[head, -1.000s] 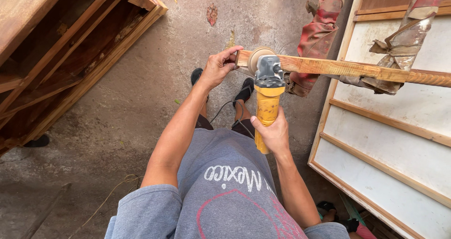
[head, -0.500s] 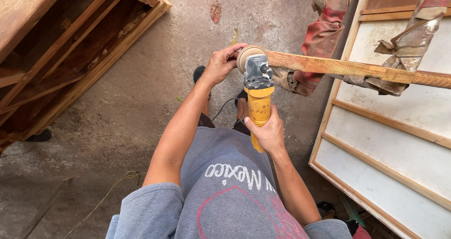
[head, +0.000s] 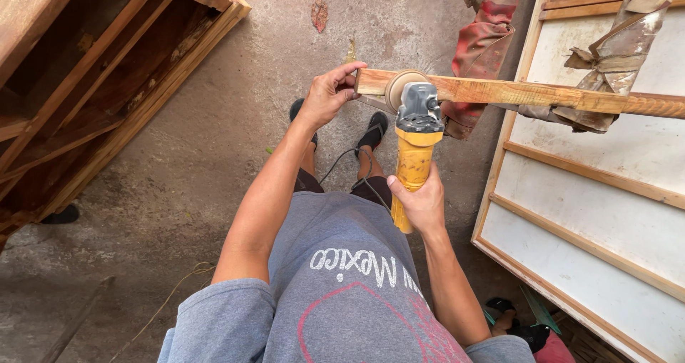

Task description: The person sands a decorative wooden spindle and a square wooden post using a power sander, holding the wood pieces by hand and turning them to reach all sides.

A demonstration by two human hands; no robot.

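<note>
A long wooden bar [head: 514, 92] runs level from the middle of the view to the right edge, its far part turned with ridges. My left hand [head: 330, 92] grips its near end. My right hand [head: 422, 204] holds the yellow body of an angle grinder [head: 415, 145], whose grey head and round sanding disc [head: 399, 88] rest against the side of the bar close to my left hand. The grinder's black cord hangs down past my legs. Rags [head: 606, 63] are wrapped round the bar farther right.
A wooden frame structure [head: 93, 84] stands at the left. A white panel with wooden battens [head: 592, 192] lies on the right. A red stained cloth [head: 489, 42] hangs behind the bar. Rough concrete floor [head: 214, 156] lies below, with my sandalled feet on it.
The grinder's disc has slid left along the bar towards my left hand, then sits a little right of the bar's end. My left hand keeps its grip on the end.
</note>
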